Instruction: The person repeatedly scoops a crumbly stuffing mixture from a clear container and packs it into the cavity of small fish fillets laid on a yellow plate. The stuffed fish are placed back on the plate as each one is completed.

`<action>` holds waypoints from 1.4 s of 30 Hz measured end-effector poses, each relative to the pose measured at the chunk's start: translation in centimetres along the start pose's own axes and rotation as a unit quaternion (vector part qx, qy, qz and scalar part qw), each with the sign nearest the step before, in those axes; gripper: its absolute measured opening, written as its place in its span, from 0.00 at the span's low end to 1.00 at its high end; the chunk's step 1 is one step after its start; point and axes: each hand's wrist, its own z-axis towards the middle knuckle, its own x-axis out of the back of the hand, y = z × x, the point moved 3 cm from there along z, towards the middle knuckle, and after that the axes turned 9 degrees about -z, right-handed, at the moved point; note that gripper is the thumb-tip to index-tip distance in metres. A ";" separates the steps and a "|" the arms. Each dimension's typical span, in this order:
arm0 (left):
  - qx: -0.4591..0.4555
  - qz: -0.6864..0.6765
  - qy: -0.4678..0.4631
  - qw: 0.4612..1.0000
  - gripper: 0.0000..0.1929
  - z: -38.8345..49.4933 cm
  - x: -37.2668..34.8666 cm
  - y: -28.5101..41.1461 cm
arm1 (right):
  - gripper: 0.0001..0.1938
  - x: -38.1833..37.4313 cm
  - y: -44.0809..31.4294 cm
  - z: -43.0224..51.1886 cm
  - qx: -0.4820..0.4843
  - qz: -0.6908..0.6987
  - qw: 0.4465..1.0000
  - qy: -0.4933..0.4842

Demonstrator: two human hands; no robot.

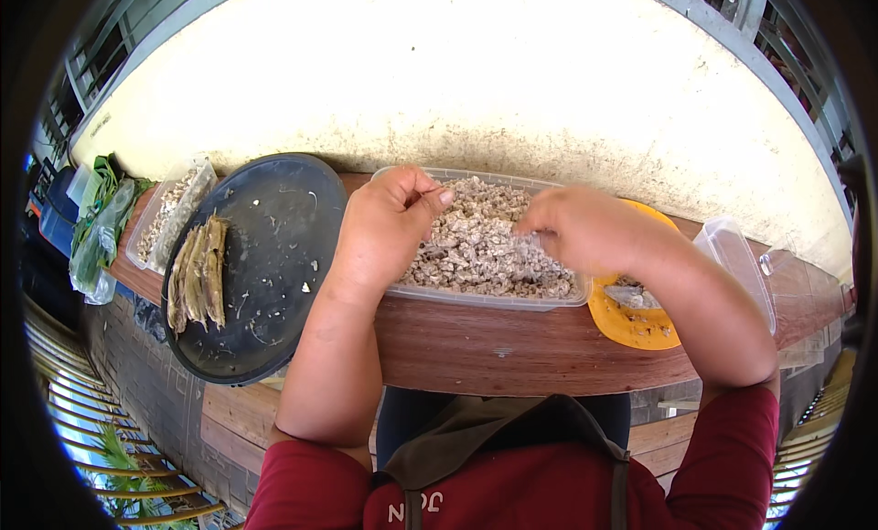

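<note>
A clear plastic tub point(480, 302) stands before me, filled with crumbly, greyish-beige pieces point(473, 245). Over its left side hovers my left hand point(387, 231), thumb and forefinger pinched together. Whether something tiny sits between those fingertips cannot be made out. My right hand point(590, 228) is over the tub's right side, blurred by motion, with its fingers bent down near the pieces. The blur hides whether it holds anything. Partly behind my right forearm lies a yellow plate point(634, 334) bearing a greyish lump point(627, 295) and dark crumbs.
A round black tray point(274, 214) on the left carries several root-like sticks point(199, 273) and scraps. Beyond it are another clear container point(164, 214) with pale pieces and green leaves point(103, 214). An upright clear lid or container point(737, 255) is at right. A wall point(480, 84) backs the wooden table point(494, 345).
</note>
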 end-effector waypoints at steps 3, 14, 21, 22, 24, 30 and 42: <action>-0.067 0.080 0.009 0.995 0.12 0.2 0.3 -0.1 | 0.12 -0.5 0.3 -1.4 0.039 0.035 0.998 0.019; -0.012 -0.038 -0.007 0.999 0.06 0.0 0.1 -0.2 | 0.05 0.6 2.6 2.4 -0.085 0.147 0.976 0.134; -0.096 0.019 -0.023 0.995 0.09 0.0 -0.1 0.0 | 0.07 -1.8 3.0 3.2 -0.067 -0.024 0.975 0.211; -0.113 0.040 -0.016 0.993 0.09 -0.1 0.0 0.1 | 0.08 -2.0 3.0 3.3 -0.064 -0.043 0.975 0.210; -0.137 0.063 -0.007 0.989 0.07 -0.2 0.0 0.4 | 0.08 -2.3 2.9 3.5 -0.050 -0.072 0.973 0.213; -0.151 0.073 -0.006 0.986 0.05 -0.2 0.0 0.6 | 0.08 -2.8 3.0 4.1 -0.022 -0.116 0.966 0.230; -0.194 0.111 -0.009 0.975 0.06 -0.4 -0.1 0.8 | 0.05 -0.2 2.4 2.9 -0.065 0.225 0.957 0.173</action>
